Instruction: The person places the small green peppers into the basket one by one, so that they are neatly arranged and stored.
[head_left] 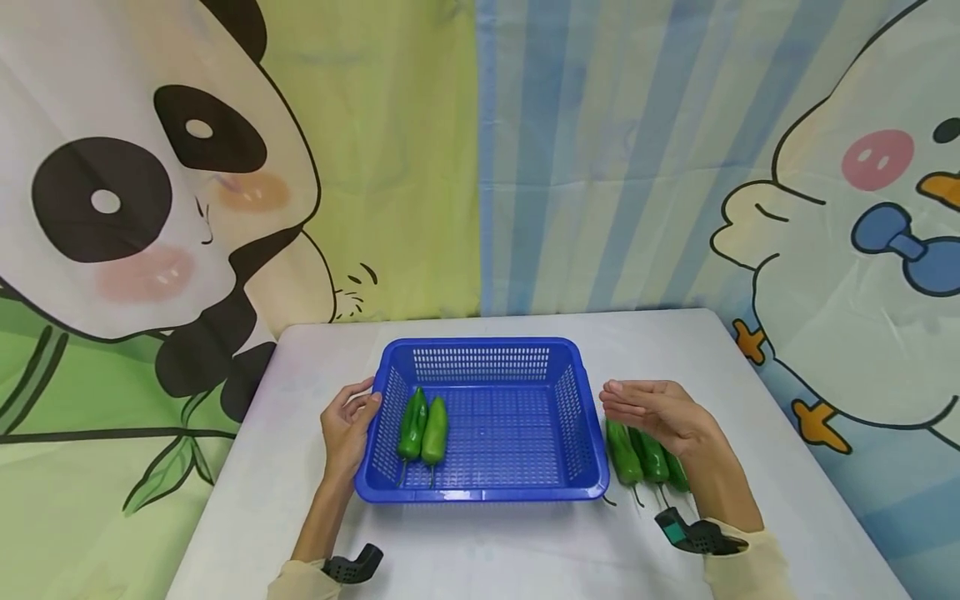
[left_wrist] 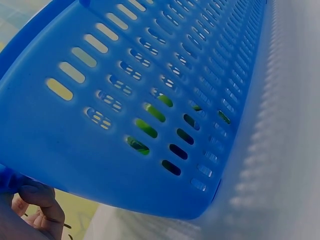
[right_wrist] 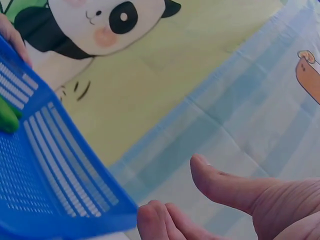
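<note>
A blue plastic basket (head_left: pixel 502 433) with perforated walls is at the middle of the table. Two green peppers (head_left: pixel 434 429) lie side by side in its left part, stems toward the near side. My left hand (head_left: pixel 347 429) grips the basket's left rim, thumb on top; curled fingers (left_wrist: pixel 47 207) show under the rim in the left wrist view. Off the basket's right side, my right hand (head_left: pixel 660 412) hovers with fingers extended and holds nothing. In the right wrist view its thumb (right_wrist: pixel 225 185) stands apart from the fingers. Below that hand several green peppers (head_left: pixel 624 454) lie on the table, partly hidden.
A white-covered table (head_left: pixel 510 550) carries everything. Behind it hangs a cartoon-printed curtain (head_left: pixel 555 167), with a panda at left and a white bird at right. One pepper stem (head_left: pixel 609 502) pokes out by the basket's near right corner.
</note>
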